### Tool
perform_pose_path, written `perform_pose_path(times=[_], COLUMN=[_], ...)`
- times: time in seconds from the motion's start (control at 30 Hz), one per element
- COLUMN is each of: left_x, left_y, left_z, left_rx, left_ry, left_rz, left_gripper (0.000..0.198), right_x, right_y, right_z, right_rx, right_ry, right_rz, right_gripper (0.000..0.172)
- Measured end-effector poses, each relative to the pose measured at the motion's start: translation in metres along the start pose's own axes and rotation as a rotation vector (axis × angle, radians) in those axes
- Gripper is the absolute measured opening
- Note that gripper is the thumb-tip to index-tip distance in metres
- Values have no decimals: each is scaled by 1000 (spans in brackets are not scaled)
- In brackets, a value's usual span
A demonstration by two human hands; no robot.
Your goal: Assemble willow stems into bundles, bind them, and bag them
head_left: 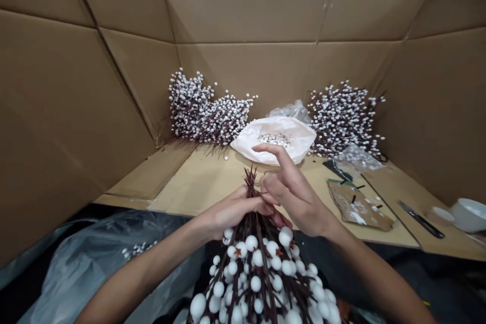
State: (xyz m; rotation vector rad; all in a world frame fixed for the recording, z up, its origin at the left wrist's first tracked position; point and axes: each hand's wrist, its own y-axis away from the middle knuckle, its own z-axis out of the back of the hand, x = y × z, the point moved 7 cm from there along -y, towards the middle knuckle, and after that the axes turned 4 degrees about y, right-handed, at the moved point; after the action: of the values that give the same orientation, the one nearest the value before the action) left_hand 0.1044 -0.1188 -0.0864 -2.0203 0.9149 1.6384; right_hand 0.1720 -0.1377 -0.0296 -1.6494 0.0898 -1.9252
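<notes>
A bunch of artificial white berry stems (255,257) hangs berries-down toward me, its brown stem ends pointing up and away. My left hand (243,210) is wrapped round the stems just below their cut ends. Against the far right side of the same stems is my right hand (290,190), its index finger stretched out and the other fingers curled in. A thin strand seems to run from those curled fingers to the stem ends, but it is too fine to name. Part of the bunch is cut off by the lower edge of the view.
Cardboard walls (246,15) enclose the table (201,177). White berry bunches (212,111) lean at the back left, others (343,119) at the right. Between them sits a white bag (246,139) of loose berries. A utility knife (421,220), cardboard scrap (359,205) and bowl (471,215) lie right.
</notes>
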Motion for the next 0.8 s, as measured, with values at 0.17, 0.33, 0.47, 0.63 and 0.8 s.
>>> perform_pose_path(times=[0.17,0.33,0.47,0.63,0.8], left_x=[7,11,5,3,2], left_y=[1,2,1,0,-2], left_z=[0,-2,-6,-4,-6], left_rx=[61,55,147,139,148], left_ry=[68,236,215,100,77], left_rz=[28,90,66,71,85], left_gripper=[6,8,11,18,21], right_x=[-22,-37,-24,-4,5], right_y=[9,5,-3,-7,-12], right_z=[-1,5,12,18,17], right_rx=[85,83,7,-68,-30], right_ry=[-21,-129,-46,110,164], right_rz=[5,-22,77,170,206], right_gripper=[50,44,48,56,60])
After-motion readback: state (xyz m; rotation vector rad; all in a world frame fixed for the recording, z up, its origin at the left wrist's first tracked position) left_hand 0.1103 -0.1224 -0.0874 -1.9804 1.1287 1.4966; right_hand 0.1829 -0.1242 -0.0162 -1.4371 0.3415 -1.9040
